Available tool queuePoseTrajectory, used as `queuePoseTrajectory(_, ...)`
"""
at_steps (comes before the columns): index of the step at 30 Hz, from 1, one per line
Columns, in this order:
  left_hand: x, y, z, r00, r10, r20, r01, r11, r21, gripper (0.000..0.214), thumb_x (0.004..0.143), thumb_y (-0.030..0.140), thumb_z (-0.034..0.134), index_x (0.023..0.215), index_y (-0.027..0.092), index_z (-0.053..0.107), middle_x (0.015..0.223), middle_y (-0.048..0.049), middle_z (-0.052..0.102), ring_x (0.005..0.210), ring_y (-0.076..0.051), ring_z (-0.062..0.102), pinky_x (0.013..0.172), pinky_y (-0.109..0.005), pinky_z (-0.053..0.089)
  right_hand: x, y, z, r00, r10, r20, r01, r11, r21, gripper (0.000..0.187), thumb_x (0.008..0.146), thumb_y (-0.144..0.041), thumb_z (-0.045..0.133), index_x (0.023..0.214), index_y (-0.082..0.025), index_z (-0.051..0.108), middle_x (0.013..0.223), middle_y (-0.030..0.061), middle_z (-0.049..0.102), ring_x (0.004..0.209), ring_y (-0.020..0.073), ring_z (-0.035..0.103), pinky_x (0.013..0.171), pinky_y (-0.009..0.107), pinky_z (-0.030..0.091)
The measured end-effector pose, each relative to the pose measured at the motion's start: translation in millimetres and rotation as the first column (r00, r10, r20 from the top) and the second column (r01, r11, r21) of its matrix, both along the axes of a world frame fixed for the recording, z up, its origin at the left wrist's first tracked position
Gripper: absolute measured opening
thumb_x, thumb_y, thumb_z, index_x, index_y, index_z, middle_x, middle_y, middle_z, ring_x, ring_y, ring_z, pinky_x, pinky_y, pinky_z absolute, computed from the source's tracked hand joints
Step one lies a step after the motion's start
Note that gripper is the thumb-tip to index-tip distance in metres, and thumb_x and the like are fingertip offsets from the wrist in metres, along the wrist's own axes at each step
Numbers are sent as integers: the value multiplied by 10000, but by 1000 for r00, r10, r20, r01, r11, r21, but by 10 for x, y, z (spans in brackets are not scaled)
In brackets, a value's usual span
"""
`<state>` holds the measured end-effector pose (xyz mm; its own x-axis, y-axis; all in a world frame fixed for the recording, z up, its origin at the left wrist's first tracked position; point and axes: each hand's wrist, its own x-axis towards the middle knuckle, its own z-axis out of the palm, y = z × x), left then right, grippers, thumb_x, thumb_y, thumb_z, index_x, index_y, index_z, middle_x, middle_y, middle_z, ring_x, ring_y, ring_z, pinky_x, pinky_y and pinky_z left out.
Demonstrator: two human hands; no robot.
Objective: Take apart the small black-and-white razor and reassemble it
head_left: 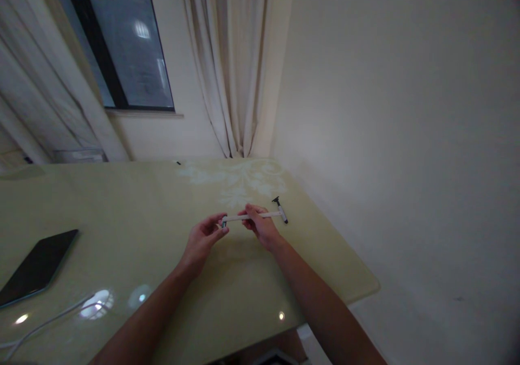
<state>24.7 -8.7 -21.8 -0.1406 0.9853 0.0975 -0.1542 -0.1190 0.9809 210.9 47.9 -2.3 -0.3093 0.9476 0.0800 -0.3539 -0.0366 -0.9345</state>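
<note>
Above the pale green table [122, 219] I hold a thin white stick-like tool [266, 215] level between both hands. My left hand [203, 240] pinches its left end with thumb and fingers. My right hand [260, 225] grips the shaft near its middle, fingers curled round it. At the tool's right end a short cross-piece with a dark tip [281, 209] sticks out; what kind of tool it is I cannot make out.
A dark phone or tablet [36, 267] lies on the table at the left, with a white cable [49, 321] near the front edge. A wall runs along the table's right side, and a curtain [227, 67] and window [122, 40] stand behind.
</note>
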Motion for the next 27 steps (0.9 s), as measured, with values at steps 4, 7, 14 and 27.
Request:
queuePoseTrajectory(4,-13,9,-1,999,-10,-31,10,1000,1,563,644,410,907,1143,185,774,857,-18,671,768,-144,591,689,-248,470,-21,-16,12,998,-12,-58,10,999,-30,535,725,-668,819,747,-135,765,580,9,621,490,62,467,475,202,313)
queuePoseTrajectory(7,-4,3,18,998,-12,-57,12,1000,-3,562,625,405,911,1125,185,776,850,-13,670,743,-140,577,659,-242,446,-16,-33,27,989,57,-134,-71,993,-98,488,737,-617,841,712,-142,731,539,-16,588,463,54,460,459,187,326)
queuePoseTrajectory(14,13,-34,68,994,-1,-111,4,999,32,551,639,383,907,1136,188,773,743,24,596,659,-117,505,608,-233,397,-19,-36,5,983,42,-181,-84,970,-228,456,733,-575,869,720,-144,723,550,-23,614,446,43,496,433,147,390)
queuePoseTrajectory(27,9,-38,75,993,6,-121,-2,1000,29,550,626,374,907,1123,184,770,802,3,631,679,-119,520,603,-234,401,-8,-19,-14,989,110,-96,-124,980,-158,494,744,-616,837,727,-132,741,542,2,641,430,61,520,435,175,397)
